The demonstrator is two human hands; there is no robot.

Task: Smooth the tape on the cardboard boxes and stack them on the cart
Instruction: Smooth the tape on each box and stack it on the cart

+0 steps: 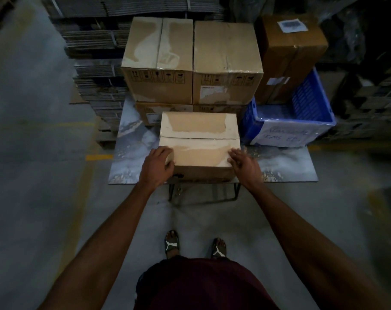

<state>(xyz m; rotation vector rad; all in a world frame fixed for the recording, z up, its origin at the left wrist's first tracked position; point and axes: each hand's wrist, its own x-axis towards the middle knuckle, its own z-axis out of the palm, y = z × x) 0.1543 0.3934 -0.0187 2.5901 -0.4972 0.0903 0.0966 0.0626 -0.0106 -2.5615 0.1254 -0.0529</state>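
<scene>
Where the concrete floor (33, 153) fills the left of the view, a flat cart (286, 166) with a marbled blue-grey deck stands at centre, its dark metal frame (203, 193) showing at the near edge. At the far side of the deck, stacked boxes (190, 63) sit two abreast in two layers, their taped seams running near to far. A darker brown box (293, 52) with a white label stands to their right, further back, and a blue plastic crate (302, 113) rests on the right of the deck. Piles of flattened cardboard (96, 63) rise at far left.

The near box (199, 139) lies on the deck's near edge, just in front of the stack, its long axis running left to right; its taped seam follows the same line, and clear tape glints along it. The left hand (158, 166) curls over the box's near left corner, gripping it. The right hand (243, 162) rests with fairly straight fingers against the near right corner, holding nothing. Two sandalled feet (194, 245) stand below.
</scene>
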